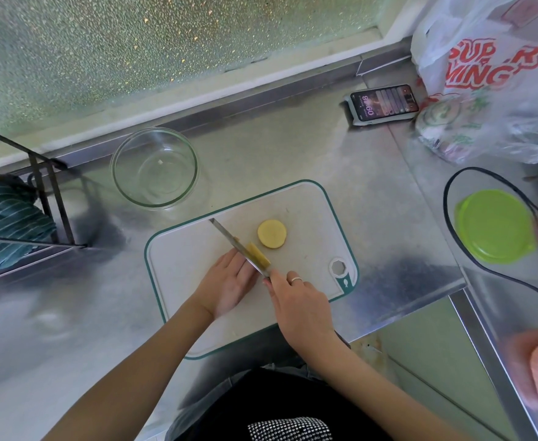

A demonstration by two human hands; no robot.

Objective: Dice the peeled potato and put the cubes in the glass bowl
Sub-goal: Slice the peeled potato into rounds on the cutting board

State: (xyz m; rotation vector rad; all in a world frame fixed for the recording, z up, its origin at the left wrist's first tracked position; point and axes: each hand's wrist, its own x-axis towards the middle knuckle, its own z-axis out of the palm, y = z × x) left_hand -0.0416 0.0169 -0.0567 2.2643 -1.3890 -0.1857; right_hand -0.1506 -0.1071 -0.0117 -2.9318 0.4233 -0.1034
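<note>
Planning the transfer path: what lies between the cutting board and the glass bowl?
Nothing: in the head view, only bare steel counter separates the cutting board from the glass bowl. The bowl stands just beyond the board's far left edge, apart from it.

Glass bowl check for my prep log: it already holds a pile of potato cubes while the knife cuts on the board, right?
No. The head view shows the glass bowl holding no cubes. The knife is indeed cutting potato on the board.

Single head-worn wide-angle view, looking steeply down and forward, close above cutting board (pixel 197 300), steel counter (pixel 293 154), frosted window (pixel 166 43) beyond
</note>
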